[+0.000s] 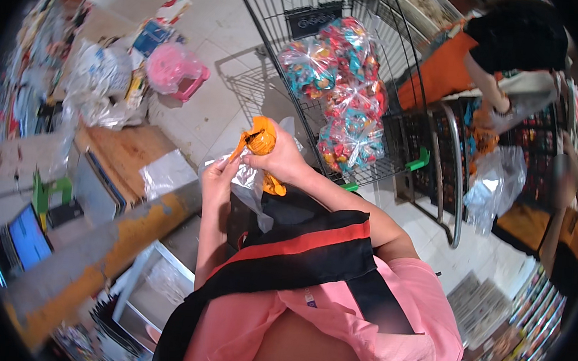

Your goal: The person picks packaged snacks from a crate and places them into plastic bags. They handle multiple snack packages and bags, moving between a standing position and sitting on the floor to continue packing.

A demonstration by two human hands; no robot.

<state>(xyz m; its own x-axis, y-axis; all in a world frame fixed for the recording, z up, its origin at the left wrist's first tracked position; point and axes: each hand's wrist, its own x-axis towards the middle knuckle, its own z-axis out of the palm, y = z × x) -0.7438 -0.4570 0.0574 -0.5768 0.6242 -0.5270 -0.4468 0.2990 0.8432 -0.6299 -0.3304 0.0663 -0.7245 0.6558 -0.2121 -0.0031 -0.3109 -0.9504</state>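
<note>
My right hand [286,157] is closed around an orange wrapped item [262,137], round and shiny with dark print. With its fingertips my left hand [219,175] pinches the twisted tail of the orange wrapper, close to the right fingers. A clear plastic bag [251,183] hangs below both hands, and another orange wrapped piece [273,184] shows under my right wrist. Beyond my hands stands a black wire shopping cart [308,119], holding several tied clear bags [354,140] of red, teal and orange wrapped items.
A pink plastic stool [192,85] and white plastic bags [100,74] are at the upper left. A wooden-topped box [120,156] and a worn yellow-grey beam [129,240] lie left. At the right, other people work by stacked black crates [526,162]; a metal cart handle [452,177] stands nearer.
</note>
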